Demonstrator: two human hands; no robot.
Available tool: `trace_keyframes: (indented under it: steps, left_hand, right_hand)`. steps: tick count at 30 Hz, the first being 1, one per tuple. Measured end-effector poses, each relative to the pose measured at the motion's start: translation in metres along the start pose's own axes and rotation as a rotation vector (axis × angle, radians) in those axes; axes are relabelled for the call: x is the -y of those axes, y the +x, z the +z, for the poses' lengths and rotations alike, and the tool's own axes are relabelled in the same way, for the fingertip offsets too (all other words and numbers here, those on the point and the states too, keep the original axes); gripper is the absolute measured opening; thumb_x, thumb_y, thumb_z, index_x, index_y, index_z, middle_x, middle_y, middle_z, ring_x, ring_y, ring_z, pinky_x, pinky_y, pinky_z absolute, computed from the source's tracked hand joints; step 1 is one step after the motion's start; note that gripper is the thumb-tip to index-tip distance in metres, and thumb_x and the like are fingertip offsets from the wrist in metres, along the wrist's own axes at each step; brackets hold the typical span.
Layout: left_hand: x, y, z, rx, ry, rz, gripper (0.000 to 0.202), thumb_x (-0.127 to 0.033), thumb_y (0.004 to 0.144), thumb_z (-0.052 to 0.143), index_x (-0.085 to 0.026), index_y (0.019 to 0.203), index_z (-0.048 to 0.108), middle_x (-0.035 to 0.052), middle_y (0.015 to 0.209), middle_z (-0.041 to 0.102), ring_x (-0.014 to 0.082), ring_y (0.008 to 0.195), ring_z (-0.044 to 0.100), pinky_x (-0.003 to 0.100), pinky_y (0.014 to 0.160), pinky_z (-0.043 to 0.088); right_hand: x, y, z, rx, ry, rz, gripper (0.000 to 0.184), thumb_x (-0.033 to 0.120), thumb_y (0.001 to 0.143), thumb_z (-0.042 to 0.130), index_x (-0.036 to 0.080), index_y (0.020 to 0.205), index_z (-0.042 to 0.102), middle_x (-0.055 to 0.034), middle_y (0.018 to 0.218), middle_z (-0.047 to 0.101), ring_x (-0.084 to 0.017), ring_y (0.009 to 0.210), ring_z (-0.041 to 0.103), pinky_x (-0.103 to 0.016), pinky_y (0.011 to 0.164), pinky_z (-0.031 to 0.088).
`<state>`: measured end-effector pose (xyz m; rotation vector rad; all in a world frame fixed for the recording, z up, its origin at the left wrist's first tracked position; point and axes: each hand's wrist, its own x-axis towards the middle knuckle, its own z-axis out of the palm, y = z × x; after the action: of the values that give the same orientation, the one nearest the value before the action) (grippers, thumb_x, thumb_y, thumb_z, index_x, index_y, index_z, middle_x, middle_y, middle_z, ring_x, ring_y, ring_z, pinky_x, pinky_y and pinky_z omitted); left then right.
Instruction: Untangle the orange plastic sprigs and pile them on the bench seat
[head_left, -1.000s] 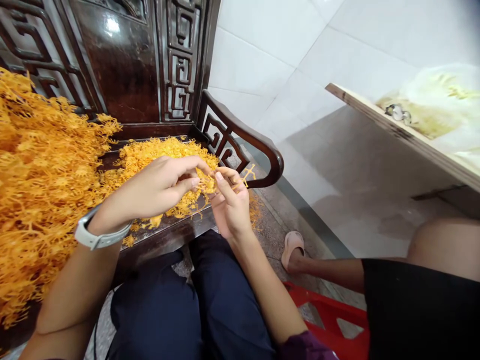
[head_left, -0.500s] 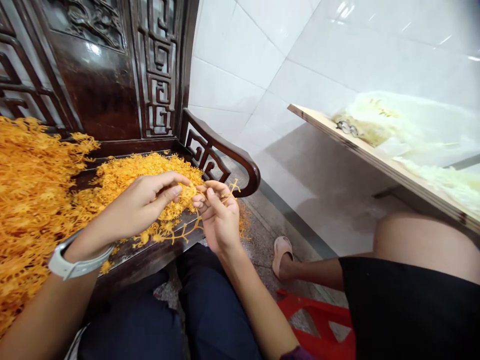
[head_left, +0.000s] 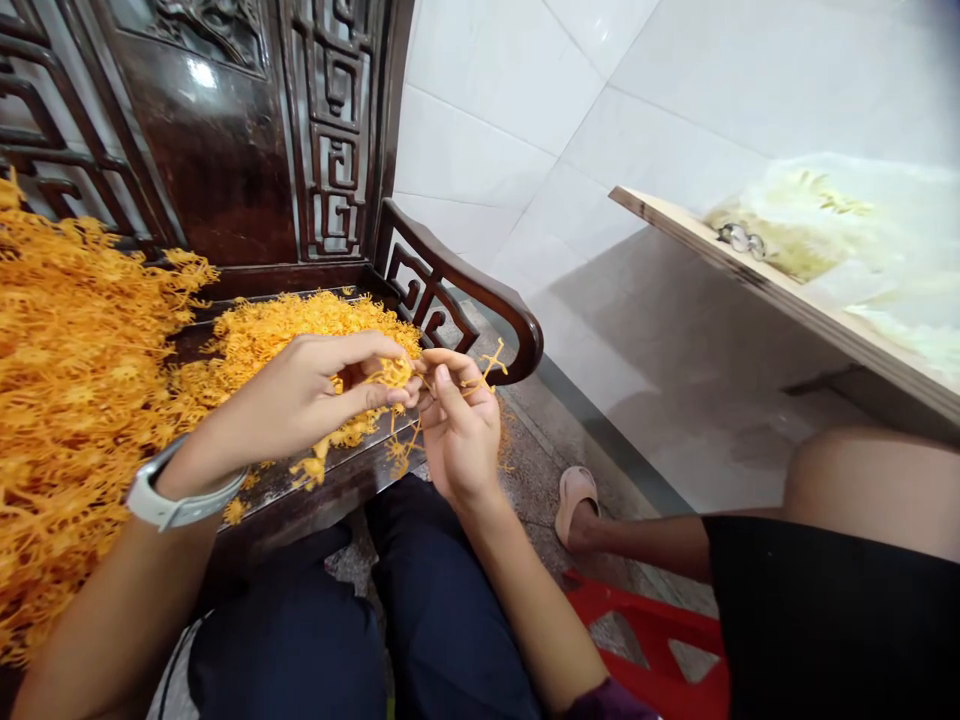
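Note:
My left hand (head_left: 315, 390), with a white watch at the wrist, pinches a small orange plastic piece (head_left: 394, 372) at its fingertips. My right hand (head_left: 459, 420) is closed on a thin orange plastic sprue (head_left: 487, 365) whose branches stick out above and below the fingers. Both hands meet over the front edge of a dark carved wooden bench (head_left: 330, 480). A small heap of orange pieces (head_left: 292, 325) lies on the seat just behind my hands. A much larger orange pile (head_left: 67, 400) fills the left.
Another person sits at the right: a bare leg, a pink slipper (head_left: 574, 495) and black shorts (head_left: 825, 610). A red plastic stool (head_left: 652, 640) stands below them. A wooden board (head_left: 780, 295) with pale material on it juts in from the upper right. White tiled wall behind.
The camera has shifted a little. My hands stay together at the bench edge; the sprue in my right hand has turned and its lower branch hangs closer to my fingers.

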<state>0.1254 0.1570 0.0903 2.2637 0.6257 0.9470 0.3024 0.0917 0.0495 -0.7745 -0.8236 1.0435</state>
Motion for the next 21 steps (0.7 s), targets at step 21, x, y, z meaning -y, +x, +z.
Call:
trace_keyframes:
  steps: [21]
  left_hand:
    - [-0.005, 0.003, 0.01, -0.155, -0.236, -0.111, 0.022, -0.04, 0.093, 0.075, -0.018, 0.099, 0.077, 0.0069, 0.099, 0.075, 0.0185, 0.09, 0.068, 0.028, 0.079, 0.057]
  right_hand:
    - [0.004, -0.006, -0.003, 0.143, -0.625, -0.28, 0.01, 0.036, 0.094, 0.077, 0.027, 0.092, 0.08, 0.001, 0.079, 0.057, -0.015, 0.074, 0.052, -0.033, 0.069, 0.041]
